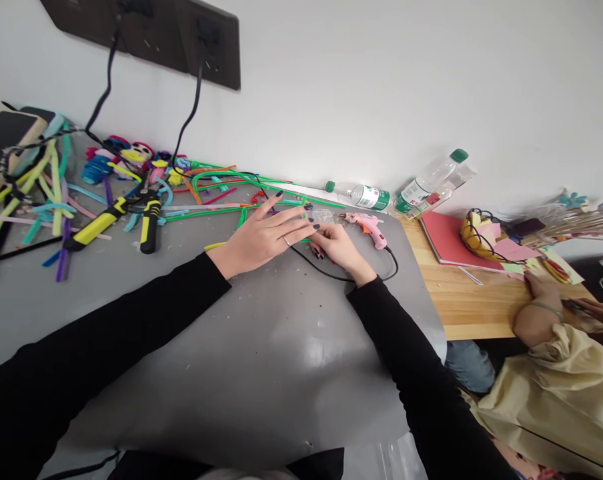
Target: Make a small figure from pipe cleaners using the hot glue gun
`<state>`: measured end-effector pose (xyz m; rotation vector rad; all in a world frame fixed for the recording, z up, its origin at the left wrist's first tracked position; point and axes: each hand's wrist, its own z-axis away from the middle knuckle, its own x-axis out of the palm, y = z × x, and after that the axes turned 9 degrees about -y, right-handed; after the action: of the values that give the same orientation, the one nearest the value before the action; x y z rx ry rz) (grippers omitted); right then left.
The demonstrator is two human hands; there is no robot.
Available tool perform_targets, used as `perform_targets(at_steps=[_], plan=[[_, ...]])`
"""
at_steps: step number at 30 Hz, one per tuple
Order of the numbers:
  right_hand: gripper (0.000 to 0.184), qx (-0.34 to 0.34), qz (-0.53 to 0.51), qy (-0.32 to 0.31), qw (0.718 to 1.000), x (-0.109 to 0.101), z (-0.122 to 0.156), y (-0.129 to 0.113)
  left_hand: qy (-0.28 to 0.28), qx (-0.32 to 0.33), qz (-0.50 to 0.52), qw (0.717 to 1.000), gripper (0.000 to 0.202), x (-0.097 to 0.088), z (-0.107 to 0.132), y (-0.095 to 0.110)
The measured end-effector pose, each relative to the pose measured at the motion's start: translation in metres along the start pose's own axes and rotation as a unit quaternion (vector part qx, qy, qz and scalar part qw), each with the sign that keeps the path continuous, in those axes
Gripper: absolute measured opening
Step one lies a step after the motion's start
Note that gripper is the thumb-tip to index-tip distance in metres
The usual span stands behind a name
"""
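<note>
My left hand (pixel 261 240) is stretched out, back up and fingers spread, above the grey mat (pixel 261 347). Its fingertips reach close to my right hand (pixel 339 248), whose fingers are curled together. What the right fingers pinch is mostly hidden; a small bit of red shows below them. Green pipe cleaners (pixel 206 212) lie behind and beside the left hand. Just beyond the right hand rests a pink glue gun (pixel 374 230), its black cable looping under and around that hand.
Yellow-black pliers (pixel 151 220) and mixed pipe cleaners (pixel 56 193) lie left, near small fuzzy figures (pixel 136 155). Bottles (pixel 366 195) lean by the wall. Right are a red folder (pixel 446 240), a yellow basket (pixel 481 233) and another person's arm (pixel 539 313). Cords hang from a socket panel (pixel 171 40).
</note>
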<state>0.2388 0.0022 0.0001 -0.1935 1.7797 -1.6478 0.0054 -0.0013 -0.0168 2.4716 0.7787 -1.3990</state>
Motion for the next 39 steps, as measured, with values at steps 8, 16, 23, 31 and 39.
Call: perform_targets(at_steps=[8,16,23,31,39], plan=[[0.034,0.001,-0.017,-0.023,1.000,-0.001,0.002,0.000,-0.020,-0.042,0.061,0.997,0.037,0.001,-0.001,-0.002],[0.044,-0.013,-0.008,-0.037,0.999,0.000,0.002,-0.001,-0.020,-0.036,0.039,0.998,0.032,0.002,-0.002,-0.002],[0.040,-0.010,0.018,-0.036,0.999,-0.001,0.002,0.000,-0.048,-0.039,0.079,0.995,0.035,0.000,-0.002,-0.002],[0.031,0.010,0.022,-0.021,0.999,0.000,0.002,0.003,-0.060,-0.036,0.059,0.996,0.032,0.006,0.002,-0.007],[0.040,-0.017,0.038,-0.026,0.999,0.001,0.002,0.000,-0.046,-0.056,0.065,0.995,0.031,0.012,0.002,-0.007]])
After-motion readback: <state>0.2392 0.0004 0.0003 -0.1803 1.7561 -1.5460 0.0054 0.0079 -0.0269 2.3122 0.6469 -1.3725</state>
